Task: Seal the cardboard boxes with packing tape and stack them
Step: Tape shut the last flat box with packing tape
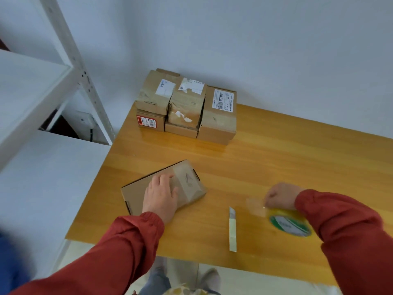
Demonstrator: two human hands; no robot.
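A flat cardboard box [189, 184] lies on the wooden table [276, 162] near its left front, with a strip of clear tape across its top. My left hand [161, 194] rests flat on the box, fingers spread. To the right, a roll of clear packing tape [289, 224] with a green and white core lies flat on the table. My right hand [278, 196] pinches the loose tape end [256, 206] just left of the roll. Several taped boxes [187, 107] stand stacked in two layers at the table's back left corner.
A utility knife [232, 228] with its blade out lies on the table between my hands. A white metal shelf unit [70, 52] stands to the left of the table. A white wall [276, 50] runs behind. The table's front edge is near my body.
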